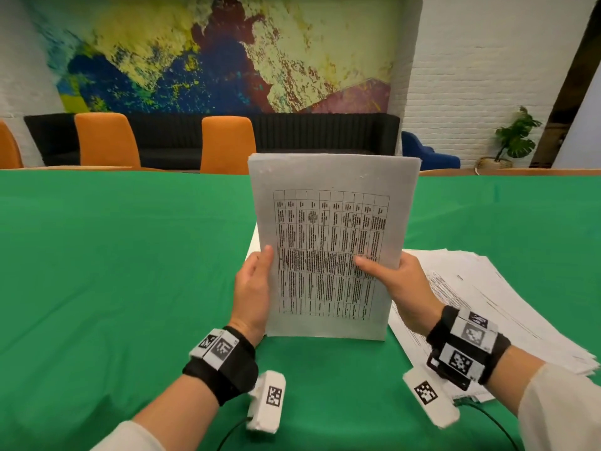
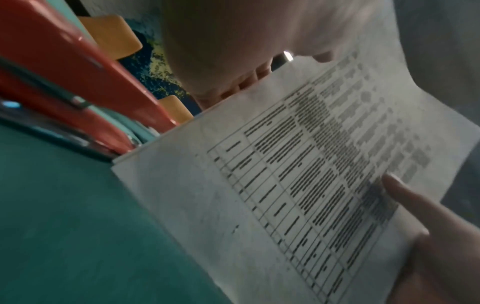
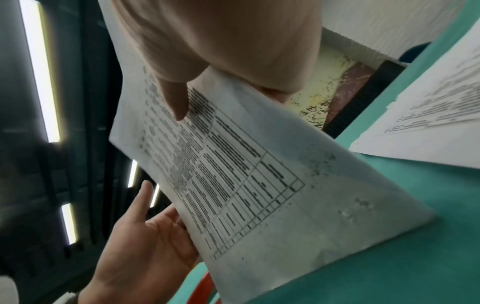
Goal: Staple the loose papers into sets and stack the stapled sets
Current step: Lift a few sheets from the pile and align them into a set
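A set of printed sheets [image 1: 328,242] with a table of text stands upright, its bottom edge on the green tablecloth [image 1: 113,271]. My left hand [image 1: 260,271] holds its left edge, thumb in front and fingers behind. My right hand [image 1: 390,271] pinches the right edge, thumb pressed on the print. The wrist views show the same sheets [image 2: 298,185] [image 3: 246,174] from close by. A red stapler [image 2: 85,86] lies on the cloth just beyond the sheets; in the head view they hide it. A fanned pile of loose papers [image 1: 487,304] lies to the right.
Another white sheet [image 1: 253,242] peeks out flat behind the held set. Orange chairs [image 1: 227,144] and a black sofa [image 1: 325,135] stand past the table's far edge. A cable [image 1: 234,431] trails from the left wrist camera near the front edge.
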`<control>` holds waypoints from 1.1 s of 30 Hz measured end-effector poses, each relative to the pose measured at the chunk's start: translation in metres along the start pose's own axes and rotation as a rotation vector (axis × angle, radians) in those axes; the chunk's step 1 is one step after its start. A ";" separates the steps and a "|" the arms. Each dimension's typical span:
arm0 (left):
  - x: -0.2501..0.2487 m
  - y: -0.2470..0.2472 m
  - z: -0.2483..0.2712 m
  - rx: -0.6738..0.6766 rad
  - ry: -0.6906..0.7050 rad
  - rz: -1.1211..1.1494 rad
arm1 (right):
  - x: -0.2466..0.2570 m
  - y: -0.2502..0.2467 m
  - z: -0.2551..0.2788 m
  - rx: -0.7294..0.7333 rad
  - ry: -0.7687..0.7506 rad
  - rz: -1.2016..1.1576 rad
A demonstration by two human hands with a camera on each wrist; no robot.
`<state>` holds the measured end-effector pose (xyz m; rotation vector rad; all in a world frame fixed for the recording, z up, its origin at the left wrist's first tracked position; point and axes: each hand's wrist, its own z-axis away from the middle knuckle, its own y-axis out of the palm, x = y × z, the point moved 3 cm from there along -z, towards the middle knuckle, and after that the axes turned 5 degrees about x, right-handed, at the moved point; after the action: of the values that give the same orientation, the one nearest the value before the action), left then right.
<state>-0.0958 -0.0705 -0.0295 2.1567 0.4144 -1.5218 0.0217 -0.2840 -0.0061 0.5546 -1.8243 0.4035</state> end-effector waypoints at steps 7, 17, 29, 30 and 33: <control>-0.013 0.009 -0.003 0.005 0.092 -0.179 | 0.011 0.003 -0.002 -0.084 -0.074 0.029; -0.075 0.020 -0.046 0.033 0.200 -0.119 | 0.071 -0.001 -0.037 -0.105 -0.161 0.018; -0.059 0.034 -0.020 0.000 0.226 -0.229 | 0.060 0.014 -0.027 -0.135 -0.119 -0.060; -0.058 0.034 -0.020 -0.004 0.238 -0.247 | 0.059 0.014 -0.027 -0.140 -0.110 -0.071; -0.069 0.031 -0.026 -0.062 0.294 -0.318 | 0.064 0.011 -0.030 -0.143 -0.124 -0.062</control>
<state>-0.0830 -0.0812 0.0484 2.3558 0.9289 -1.3223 0.0229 -0.2704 0.0644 0.5452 -1.9325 0.1980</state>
